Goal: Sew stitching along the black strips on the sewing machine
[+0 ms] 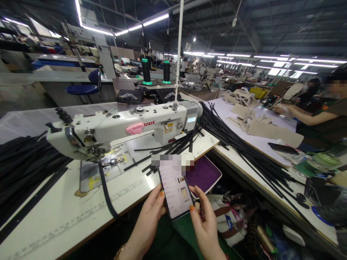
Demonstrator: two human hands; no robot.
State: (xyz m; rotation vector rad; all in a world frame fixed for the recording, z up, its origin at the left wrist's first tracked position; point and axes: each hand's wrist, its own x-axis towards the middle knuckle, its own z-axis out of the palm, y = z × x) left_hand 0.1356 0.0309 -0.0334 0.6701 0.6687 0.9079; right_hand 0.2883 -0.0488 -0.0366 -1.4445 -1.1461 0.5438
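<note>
A smartphone (175, 189) with a lit screen is held low in the middle of the view, in front of the table's edge. My left hand (148, 220) grips its left side, thumb at the edge. My right hand (204, 224) holds its right side, thumb against the lower right of the screen. Behind the phone stands a white sewing machine (121, 130) on the white table (54, 213). A black strap (107, 195) runs from under the needle and hangs over the front edge.
Piles of black straps (244, 144) fan across the table to the right, more black strips (18, 169) on the left. A purple tray (203, 175) sits below the edge. A co-worker's arm (300, 117) rests by beige fabric pieces (260, 126). Thread cones (146, 70) stand behind.
</note>
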